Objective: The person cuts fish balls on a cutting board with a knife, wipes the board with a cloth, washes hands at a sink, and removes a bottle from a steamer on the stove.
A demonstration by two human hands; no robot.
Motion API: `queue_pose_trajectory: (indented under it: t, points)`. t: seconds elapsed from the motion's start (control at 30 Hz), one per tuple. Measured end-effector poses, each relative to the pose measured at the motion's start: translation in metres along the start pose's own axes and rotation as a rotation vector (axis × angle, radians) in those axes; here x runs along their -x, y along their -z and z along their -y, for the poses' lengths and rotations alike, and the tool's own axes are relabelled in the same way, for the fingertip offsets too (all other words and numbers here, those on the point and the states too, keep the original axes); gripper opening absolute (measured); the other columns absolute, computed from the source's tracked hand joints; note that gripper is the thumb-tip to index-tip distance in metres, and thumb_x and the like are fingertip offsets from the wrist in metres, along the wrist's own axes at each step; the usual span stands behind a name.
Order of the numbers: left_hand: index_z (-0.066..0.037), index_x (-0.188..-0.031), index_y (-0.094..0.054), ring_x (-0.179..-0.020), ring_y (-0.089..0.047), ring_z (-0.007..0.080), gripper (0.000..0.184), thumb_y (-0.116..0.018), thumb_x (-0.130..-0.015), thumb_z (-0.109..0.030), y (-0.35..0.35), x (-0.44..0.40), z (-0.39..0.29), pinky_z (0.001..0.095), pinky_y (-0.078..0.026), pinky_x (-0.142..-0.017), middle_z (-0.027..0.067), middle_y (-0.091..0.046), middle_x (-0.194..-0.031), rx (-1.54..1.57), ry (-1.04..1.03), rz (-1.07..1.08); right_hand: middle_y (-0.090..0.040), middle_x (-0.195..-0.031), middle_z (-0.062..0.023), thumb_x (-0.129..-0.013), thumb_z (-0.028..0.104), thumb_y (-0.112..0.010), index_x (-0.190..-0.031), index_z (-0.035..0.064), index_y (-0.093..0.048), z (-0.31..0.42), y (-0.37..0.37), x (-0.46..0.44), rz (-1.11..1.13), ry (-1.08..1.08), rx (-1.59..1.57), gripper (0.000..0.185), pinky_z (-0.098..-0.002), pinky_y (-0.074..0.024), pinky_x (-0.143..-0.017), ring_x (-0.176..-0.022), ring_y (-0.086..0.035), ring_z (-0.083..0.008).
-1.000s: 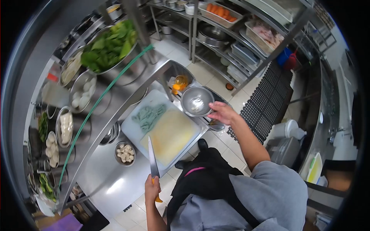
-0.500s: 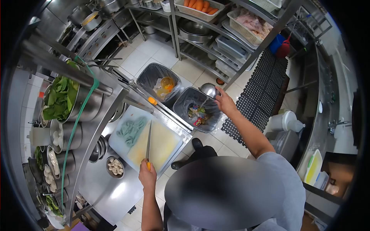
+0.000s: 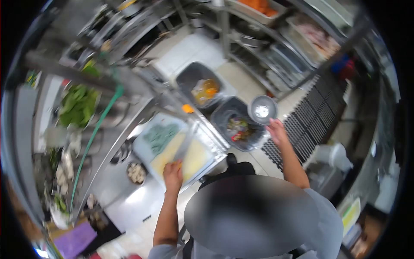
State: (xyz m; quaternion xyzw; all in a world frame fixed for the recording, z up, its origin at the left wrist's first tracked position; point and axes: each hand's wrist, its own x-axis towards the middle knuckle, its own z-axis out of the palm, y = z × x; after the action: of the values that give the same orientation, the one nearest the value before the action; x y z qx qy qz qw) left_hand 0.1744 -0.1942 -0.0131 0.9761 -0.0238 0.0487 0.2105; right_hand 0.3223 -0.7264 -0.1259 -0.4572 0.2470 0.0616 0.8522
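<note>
My left hand (image 3: pixel 173 175) is closed round the handle of a kitchen knife (image 3: pixel 186 144). The blade lies over or just above the cutting board (image 3: pixel 202 160), which has a yellowed surface and a greenish patch; motion smears the blade. My right hand (image 3: pixel 277 131) grips the rim of a small metal bowl (image 3: pixel 262 109), its shiny inside turned up to the camera. That bowl hangs over the right edge of a lined bin (image 3: pixel 217 116) with scraps in it. Left of the board, a small bowl of pale chunks (image 3: pixel 136 172) rests on the steel counter (image 3: pixel 125 203).
A second bin (image 3: pixel 185 75) stands behind the first, with orange and yellow waste inside. Leafy greens (image 3: pixel 79 105) fill a pot on the left shelf, crossed by a green hose (image 3: pixel 101 123). Steel racks (image 3: pixel 254 64) stand at the back; a black rubber mat (image 3: pixel 308 112) covers floor on the right.
The view has shifted and blurred. In my right hand the bowl has turned so its inside faces up, and it sits further right of the bin. My left hand still holds the knife.
</note>
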Motion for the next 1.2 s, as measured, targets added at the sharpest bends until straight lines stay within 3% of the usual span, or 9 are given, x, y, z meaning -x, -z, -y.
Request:
queue_pose_trajectory:
  t: [0.13, 0.27, 0.43, 0.6, 0.73, 0.83, 1.0, 1.13, 1.2]
  points:
    - [-0.014, -0.128, -0.070, -0.108, -0.062, 0.0364, 0.040, -0.072, -0.088, -0.016, 0.028, -0.058, 0.010, 0.0498, -0.050, -0.091, 0.0156, -0.065, -0.114, -0.083, 0.096, 0.034, -0.071, -0.106, -0.0039, -0.101, 0.015, -0.066, -0.109, 0.0101, -0.064, 0.010, -0.050, 0.037, 0.260, -0.254, 0.030, 0.009, -0.0353, -0.0607, -0.086, -0.099, -0.070, -0.0163]
    - [-0.017, -0.129, -0.067, -0.113, -0.063, 0.0378, 0.047, -0.078, -0.084, -0.020, 0.011, -0.135, 0.033, 0.0474, -0.052, -0.095, 0.0178, -0.067, -0.119, -0.344, 0.283, -0.319, -0.072, -0.106, -0.0039, -0.101, 0.015, -0.066, -0.110, 0.0092, -0.066, 0.003, -0.137, 0.077, 0.445, -0.370, 0.141, 0.011, -0.0321, -0.0626, -0.081, -0.095, -0.071, -0.0153]
    - [-0.013, -0.122, -0.067, -0.109, -0.064, 0.0410, 0.047, -0.080, -0.077, -0.017, 0.011, -0.160, 0.081, 0.0484, -0.052, -0.095, 0.0211, -0.065, -0.118, 0.055, 0.378, -0.107, -0.063, -0.099, -0.0020, -0.098, 0.021, -0.073, -0.096, 0.0094, -0.062, -0.019, -0.274, 0.114, 0.631, -0.447, 0.211, 0.016, -0.0364, -0.0589, -0.086, -0.095, -0.064, -0.0150]
    - [0.000, -0.106, -0.062, -0.092, -0.065, 0.0327, 0.032, -0.075, -0.078, -0.009, 0.079, -0.064, 0.051, 0.0414, -0.051, -0.084, 0.0170, -0.066, -0.102, 0.336, 0.310, -0.714, -0.056, -0.087, -0.0004, -0.093, 0.023, -0.080, -0.084, 0.0106, -0.056, -0.067, -0.444, 0.136, 0.771, -0.398, 0.254, 0.028, -0.0363, -0.0620, -0.085, -0.083, -0.061, -0.0138]
    - [-0.002, -0.099, -0.056, -0.087, -0.053, 0.0201, 0.019, -0.066, -0.085, -0.008, 0.119, 0.054, 0.065, 0.0341, -0.048, -0.082, 0.0087, -0.058, -0.092, 0.467, 0.701, -0.772, -0.061, -0.095, -0.0042, -0.091, 0.017, -0.079, -0.100, 0.0071, -0.059, -0.156, -0.553, 0.133, 0.848, -0.400, 0.258, 0.024, -0.0374, -0.0637, -0.085, -0.086, -0.066, -0.0171]
    - [-0.003, -0.103, -0.056, -0.090, -0.054, 0.0163, 0.017, -0.063, -0.089, -0.006, 0.140, 0.119, 0.092, 0.0303, -0.047, -0.083, 0.0069, -0.059, -0.098, 0.563, 0.696, -0.846, -0.064, -0.108, -0.0086, -0.097, 0.017, -0.071, -0.114, 0.0066, -0.059, -0.194, -0.610, 0.141, 0.795, -0.418, 0.306, 0.024, -0.0397, -0.0632, -0.089, -0.095, -0.067, -0.0221]
    - [-0.005, -0.105, -0.055, -0.090, -0.054, 0.0138, 0.015, -0.062, -0.092, -0.006, 0.132, 0.191, 0.149, 0.0302, -0.048, -0.081, 0.0043, -0.058, -0.099, 0.691, 0.898, -0.960, -0.064, -0.122, -0.0125, -0.104, 0.017, -0.059, -0.126, 0.0072, -0.055, -0.265, -0.631, 0.131, 0.738, -0.470, 0.311, 0.024, -0.0428, -0.0620, -0.095, -0.106, -0.068, -0.0289]
    - [-0.002, -0.107, -0.059, -0.092, -0.060, 0.0204, 0.020, -0.068, -0.092, -0.013, 0.102, 0.211, 0.191, 0.0347, -0.050, -0.083, 0.0101, -0.063, -0.101, 0.766, 0.940, -0.938, -0.064, -0.115, -0.0080, -0.100, 0.030, -0.067, -0.124, 0.0108, -0.058, -0.246, -0.594, 0.161, 0.617, -0.374, 0.475, 0.033, -0.0434, -0.0605, -0.079, -0.100, -0.069, -0.0258]
    - [-0.001, -0.117, -0.063, -0.101, -0.066, 0.0265, 0.031, -0.069, -0.096, -0.022, 0.100, 0.201, 0.198, 0.0357, -0.053, -0.087, 0.0168, -0.068, -0.108, -0.002, 0.672, -0.461, -0.062, -0.114, -0.0040, -0.096, 0.038, -0.070, -0.122, 0.0134, -0.060, -0.263, -0.564, 0.171, 0.635, -0.274, 0.720, 0.037, -0.0408, -0.0575, -0.072, -0.094, -0.068, -0.0233]
